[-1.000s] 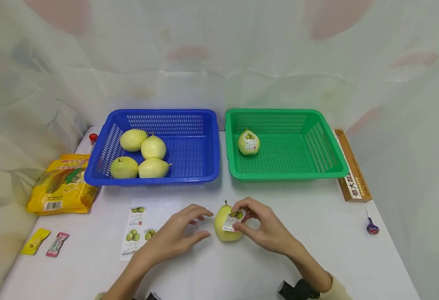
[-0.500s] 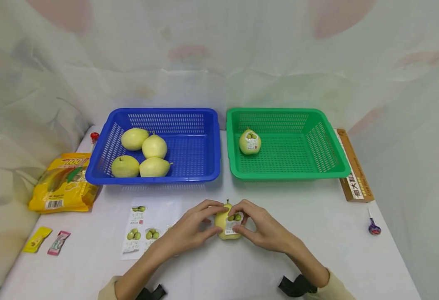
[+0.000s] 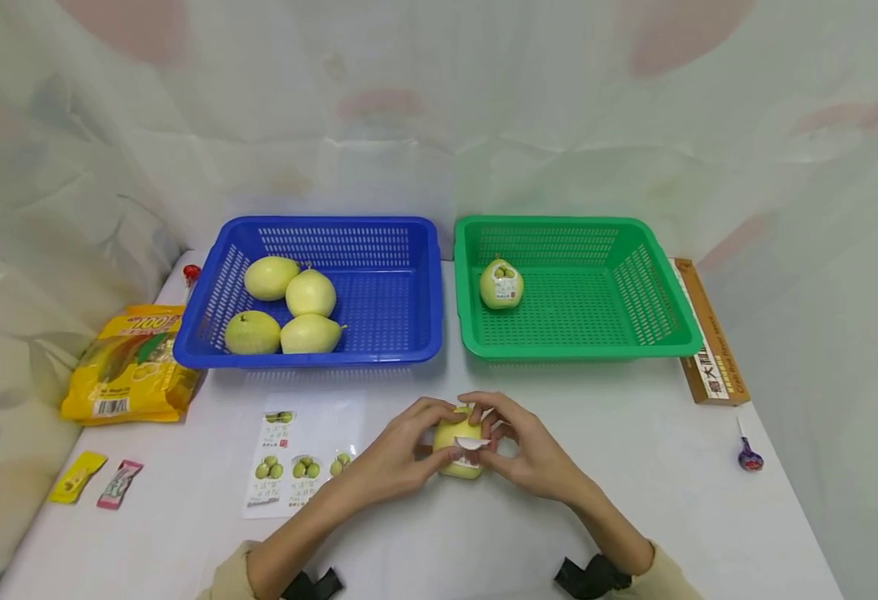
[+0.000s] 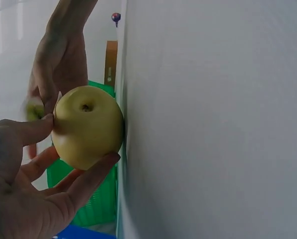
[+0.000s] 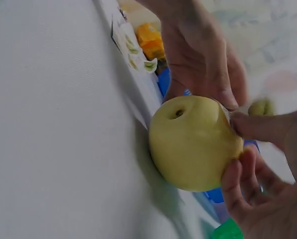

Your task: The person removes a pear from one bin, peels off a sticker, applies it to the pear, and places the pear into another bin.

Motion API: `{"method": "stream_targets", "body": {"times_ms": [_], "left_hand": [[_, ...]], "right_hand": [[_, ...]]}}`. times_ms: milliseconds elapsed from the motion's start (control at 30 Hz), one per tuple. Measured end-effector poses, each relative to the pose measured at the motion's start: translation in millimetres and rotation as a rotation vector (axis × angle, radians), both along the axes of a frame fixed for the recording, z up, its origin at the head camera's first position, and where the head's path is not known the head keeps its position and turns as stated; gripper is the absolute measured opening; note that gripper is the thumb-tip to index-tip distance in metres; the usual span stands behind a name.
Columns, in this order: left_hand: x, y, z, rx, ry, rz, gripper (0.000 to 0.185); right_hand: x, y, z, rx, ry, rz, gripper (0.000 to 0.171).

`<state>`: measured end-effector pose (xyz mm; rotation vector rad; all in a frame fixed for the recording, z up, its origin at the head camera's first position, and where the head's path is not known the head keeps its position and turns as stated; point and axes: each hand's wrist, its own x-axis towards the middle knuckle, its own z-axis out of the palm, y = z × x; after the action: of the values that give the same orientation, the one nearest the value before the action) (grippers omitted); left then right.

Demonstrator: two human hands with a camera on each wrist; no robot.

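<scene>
The pear (image 3: 457, 450) rests on the table (image 3: 634, 500) at 6 o'clock from the green basket (image 3: 664, 333). My left hand (image 3: 394, 457) grips it; my right hand (image 3: 525, 450) pinches the sticker (image 3: 471, 442) against it.

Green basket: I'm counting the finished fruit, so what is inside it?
Inside the green basket sits one pear with a sticker on it, near the back left corner. The rest of its mesh floor shows bare; nothing hides any part.
</scene>
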<state>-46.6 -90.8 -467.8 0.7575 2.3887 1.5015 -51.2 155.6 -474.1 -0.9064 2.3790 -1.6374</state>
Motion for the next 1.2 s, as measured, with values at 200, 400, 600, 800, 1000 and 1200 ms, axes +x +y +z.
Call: {"method": "stream_targets", "body": {"times_ms": [200,400,600,800,1000,1200], "left_hand": [[3.0,6.7,0.1,-0.015,0.002,0.023,0.045],[3.5,7.5,0.3,-0.042,-0.029,0.043,0.065],[4.7,6.4,0.7,-0.033,-0.026,0.021,0.067],[5.8,6.7,1.0,-0.050,0.014,0.019,0.057],[3.2,5.9,-1.1,-0.014,-0.037,0.050,0.048],[0.9,9.6,-4.3,-0.033,0.058,0.104,0.035]], "right_hand": [[-4.2,-8.9,-9.4,-0.079,-0.193,-0.199,0.020],[-4.3,-13.2,-18.0,-0.145,-0.263,-0.279,0.022],[-2.6,-9.3,-22.6,-0.186,-0.298,-0.233,0.031],[-2.3,-6.6,-30.4,-0.179,-0.363,-0.239,0.029],[0.3,5.0,-37.5,-0.267,-0.341,-0.064,0.048],[0.3,8.7,-39.3,-0.295,-0.202,0.066,0.064]]}}
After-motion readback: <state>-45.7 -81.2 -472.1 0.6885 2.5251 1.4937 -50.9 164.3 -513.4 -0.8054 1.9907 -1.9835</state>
